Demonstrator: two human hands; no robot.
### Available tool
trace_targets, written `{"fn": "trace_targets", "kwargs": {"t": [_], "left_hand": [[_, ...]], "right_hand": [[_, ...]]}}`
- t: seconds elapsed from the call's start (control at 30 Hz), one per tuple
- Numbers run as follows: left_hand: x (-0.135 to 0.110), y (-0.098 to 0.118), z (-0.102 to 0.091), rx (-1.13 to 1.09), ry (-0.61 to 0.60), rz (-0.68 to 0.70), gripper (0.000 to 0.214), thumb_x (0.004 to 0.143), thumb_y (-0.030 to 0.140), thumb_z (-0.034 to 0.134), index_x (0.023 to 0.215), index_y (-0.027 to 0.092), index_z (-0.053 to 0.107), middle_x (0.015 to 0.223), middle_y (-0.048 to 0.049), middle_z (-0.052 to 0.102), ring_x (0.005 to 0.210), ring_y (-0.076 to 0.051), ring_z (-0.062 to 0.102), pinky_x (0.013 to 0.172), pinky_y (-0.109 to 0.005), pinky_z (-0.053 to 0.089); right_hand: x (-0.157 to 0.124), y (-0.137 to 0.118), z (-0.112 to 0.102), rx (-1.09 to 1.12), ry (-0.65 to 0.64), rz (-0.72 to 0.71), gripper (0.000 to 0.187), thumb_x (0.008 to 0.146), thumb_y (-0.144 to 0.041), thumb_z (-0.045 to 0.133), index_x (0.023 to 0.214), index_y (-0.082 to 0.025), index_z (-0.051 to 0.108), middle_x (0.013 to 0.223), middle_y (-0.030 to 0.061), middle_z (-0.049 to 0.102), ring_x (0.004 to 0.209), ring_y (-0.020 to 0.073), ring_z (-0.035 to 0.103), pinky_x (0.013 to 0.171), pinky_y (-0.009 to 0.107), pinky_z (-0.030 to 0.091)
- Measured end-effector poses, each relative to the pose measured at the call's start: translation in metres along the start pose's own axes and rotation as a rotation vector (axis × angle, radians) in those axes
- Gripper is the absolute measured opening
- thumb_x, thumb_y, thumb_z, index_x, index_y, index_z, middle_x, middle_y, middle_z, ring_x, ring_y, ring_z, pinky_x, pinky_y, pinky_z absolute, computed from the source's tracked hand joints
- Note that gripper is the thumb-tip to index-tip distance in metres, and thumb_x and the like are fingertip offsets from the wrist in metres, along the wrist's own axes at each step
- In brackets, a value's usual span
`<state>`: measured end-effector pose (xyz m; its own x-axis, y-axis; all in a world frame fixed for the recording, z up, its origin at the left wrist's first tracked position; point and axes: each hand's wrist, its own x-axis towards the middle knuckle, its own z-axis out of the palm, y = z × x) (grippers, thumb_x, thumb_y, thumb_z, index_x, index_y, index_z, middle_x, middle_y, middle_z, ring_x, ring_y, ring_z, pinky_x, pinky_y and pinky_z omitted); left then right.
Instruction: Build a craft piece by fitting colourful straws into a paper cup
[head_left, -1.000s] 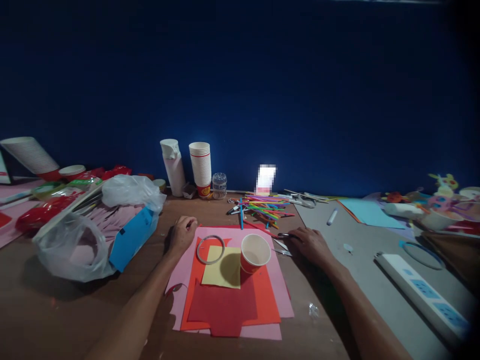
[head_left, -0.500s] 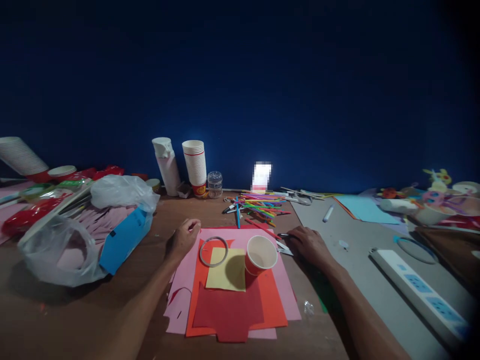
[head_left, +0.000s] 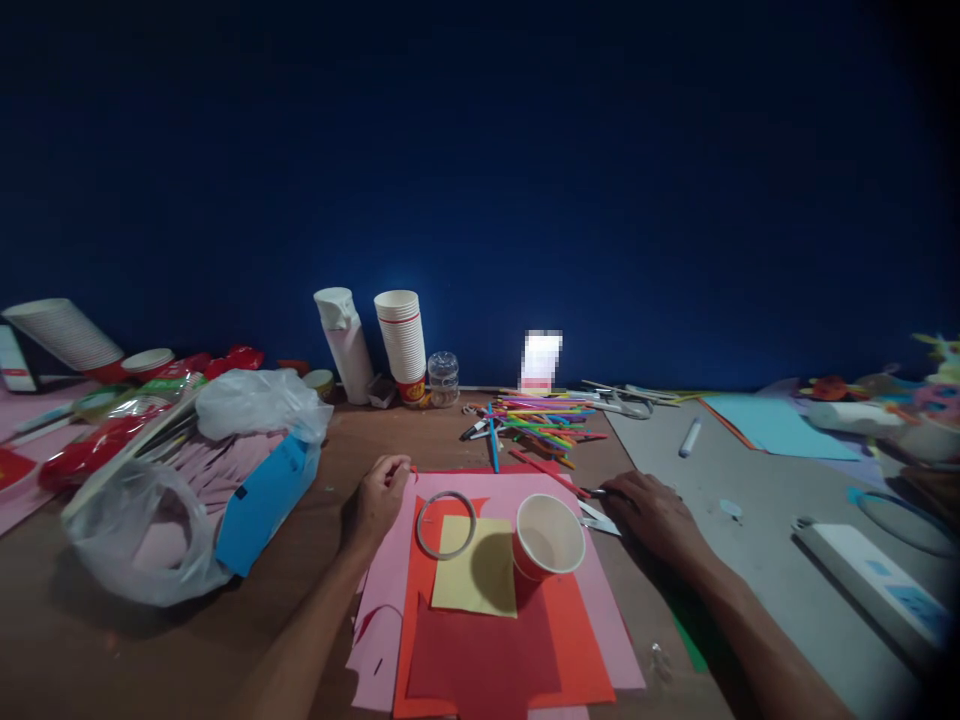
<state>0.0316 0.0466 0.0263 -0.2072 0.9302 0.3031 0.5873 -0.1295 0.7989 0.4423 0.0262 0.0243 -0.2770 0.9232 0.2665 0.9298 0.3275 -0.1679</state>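
While our right hand point(head_left: 652, 515) is lying just beside the scissors point(head_left: 598, 517) (they are pointing slantwise across the table, their blades reaching toward the fingertips), we cannot tell whether its fingers are pinching them. Our left hand point(head_left: 382, 500), farther from the scissors, is curling with its fingers pressed together at the top edge of the pink paper point(head_left: 379, 650).

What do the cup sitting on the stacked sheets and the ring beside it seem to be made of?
The cup looks like paper: a matte, pale inside, a thin rolled rim and a printed red outside. The ring looks like a thin roll of clear tape with a pale core, though the dim light leaves that open.
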Motion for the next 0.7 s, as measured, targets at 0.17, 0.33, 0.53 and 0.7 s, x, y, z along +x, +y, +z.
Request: {"fn": "trace_targets", "kwargs": {"t": [0.17, 0.33, 0.53, 0.7], "left_hand": [[0.0, -0.006, 0.0, -0.055, 0.042, -0.011, 0.019, 0.078, 0.033, 0.047, 0.085, 0.021, 0.061, 0.093, -0.0029, 0.065, 0.089, -0.017, 0.059, 0.08, -0.026, 0.045], [0.001, -0.007, 0.001, -0.082, 0.048, -0.017, 0.021, 0.079, 0.035, 0.046, 0.084, 0.021, 0.061, 0.089, -0.002, 0.065, 0.085, -0.017, 0.06, 0.077, -0.026, 0.045], [0.003, -0.004, 0.002, -0.083, 0.037, -0.017, 0.02, 0.078, 0.034, 0.045, 0.082, 0.02, 0.06, 0.088, -0.0026, 0.064, 0.086, -0.017, 0.059, 0.077, -0.027, 0.045], [0.0, -0.002, -0.002, -0.086, 0.044, 0.018, 0.018, 0.079, 0.031, 0.045, 0.078, 0.02, 0.059, 0.085, -0.0025, 0.062, 0.084, -0.016, 0.058, 0.077, -0.025, 0.044]], "right_hand": [[0.002, 0.003, 0.004, -0.003, 0.005, 0.029, 0.026, 0.087, -0.034, 0.04, 0.096, -0.024, 0.062, 0.093, 0.0053, 0.061, 0.083, 0.0201, 0.055, 0.07, 0.031, 0.04], [0.001, 0.002, 0.002, -0.053, 0.072, 0.035, 0.025, 0.085, -0.033, 0.043, 0.099, -0.023, 0.061, 0.099, 0.0053, 0.063, 0.088, 0.0217, 0.056, 0.075, 0.035, 0.038], [0.037, -0.044, -0.024, 0.129, 0.108, 0.014, 0.027, 0.088, -0.03, 0.038, 0.097, -0.025, 0.063, 0.099, 0.0038, 0.065, 0.088, 0.0185, 0.058, 0.072, 0.027, 0.04], [0.099, -0.112, -0.039, -0.018, -0.219, -0.087, 0.035, 0.089, -0.033, 0.035, 0.081, -0.021, 0.066, 0.079, 0.0047, 0.067, 0.07, 0.017, 0.059, 0.058, 0.024, 0.036]]}}
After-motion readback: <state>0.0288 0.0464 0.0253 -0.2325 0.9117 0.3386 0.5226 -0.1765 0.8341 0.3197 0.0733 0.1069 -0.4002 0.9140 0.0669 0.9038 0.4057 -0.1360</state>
